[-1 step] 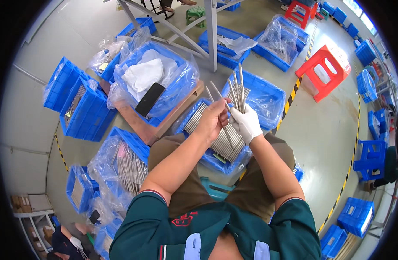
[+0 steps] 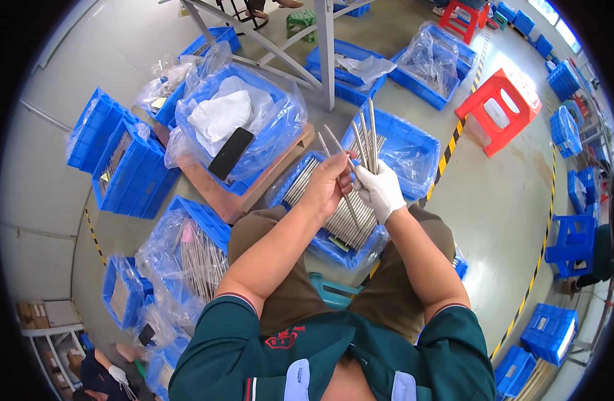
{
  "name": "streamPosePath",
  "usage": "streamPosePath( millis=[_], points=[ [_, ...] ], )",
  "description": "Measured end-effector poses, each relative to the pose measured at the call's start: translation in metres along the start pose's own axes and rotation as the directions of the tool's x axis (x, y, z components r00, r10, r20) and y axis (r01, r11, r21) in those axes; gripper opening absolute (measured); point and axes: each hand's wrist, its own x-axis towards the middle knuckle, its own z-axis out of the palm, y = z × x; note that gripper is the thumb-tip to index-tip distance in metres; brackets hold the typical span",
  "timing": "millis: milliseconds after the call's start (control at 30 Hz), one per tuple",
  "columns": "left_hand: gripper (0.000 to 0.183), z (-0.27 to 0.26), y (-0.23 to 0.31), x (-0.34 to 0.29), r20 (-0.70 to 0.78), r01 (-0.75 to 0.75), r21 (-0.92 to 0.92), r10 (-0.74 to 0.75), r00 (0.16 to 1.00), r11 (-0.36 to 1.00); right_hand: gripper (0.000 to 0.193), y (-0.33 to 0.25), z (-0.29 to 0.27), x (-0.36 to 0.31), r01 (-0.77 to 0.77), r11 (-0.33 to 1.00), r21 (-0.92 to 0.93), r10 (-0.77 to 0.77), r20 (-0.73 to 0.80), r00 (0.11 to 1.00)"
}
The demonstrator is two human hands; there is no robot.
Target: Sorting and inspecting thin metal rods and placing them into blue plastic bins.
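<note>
My bare left hand (image 2: 329,184) is closed on a thin metal rod (image 2: 351,211), which slants down toward my lap. Several more metal rods (image 2: 368,137) stand fanned out from my right hand (image 2: 380,190), which wears a white glove and is closed around their lower part. The two hands are close together, and the upper ends of two slim rods cross near my left fingers. Below them, a blue crate (image 2: 334,252) lined with clear plastic holds rows of similar metal rods (image 2: 350,228), partly hidden by my hands and forearms.
Beyond my right hand is a plastic-lined blue crate (image 2: 420,157). To the left, a black phone (image 2: 231,153) rests on another lined crate (image 2: 270,83) on a pallet (image 2: 207,194). Long rods (image 2: 201,260) lie at lower left. A red stool (image 2: 497,110) stands right; a person (image 2: 103,374) shows lower left.
</note>
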Motion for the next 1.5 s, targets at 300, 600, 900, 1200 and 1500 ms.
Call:
streamPosePath(
  millis=[300, 600, 900, 1200, 1500],
  points=[
    [0.021, 0.018, -0.013, -0.007, -0.128, -0.137, 0.213, 0.167, 0.978, 0.967, 0.011, -0.001, 0.003, -0.001, -0.045, 0.997, -0.061, 0.044, -0.016, 0.999],
    [0.028, -0.001, 0.0, -0.011, 0.157, 0.324, 0.189, -0.354, 0.922, 0.927, 0.029, -0.014, -0.032, 0.019, -0.165, 0.974, 0.157, 0.136, 0.18, 0.974],
    [0.025, 0.001, -0.016, -0.024, 0.318, 0.505, 0.166, -0.531, 0.785, 0.847, 0.028, 0.001, -0.045, 0.058, 0.247, 0.952, -0.182, -0.297, -0.351, 0.888],
    [0.03, -0.007, 0.014, -0.023, 0.431, 0.346, 0.005, -0.314, 0.846, 0.938, 0.023, -0.018, -0.055, 0.045, 0.036, 0.999, 0.026, -0.028, -0.254, 0.967],
    [0.03, -0.012, 0.008, -0.022, 0.376, 0.34, 0.098, -0.352, 0.857, 0.935, 0.025, 0.0, -0.008, 0.028, -0.004, 0.927, -0.375, 0.045, 0.1, 0.994]
  ],
)
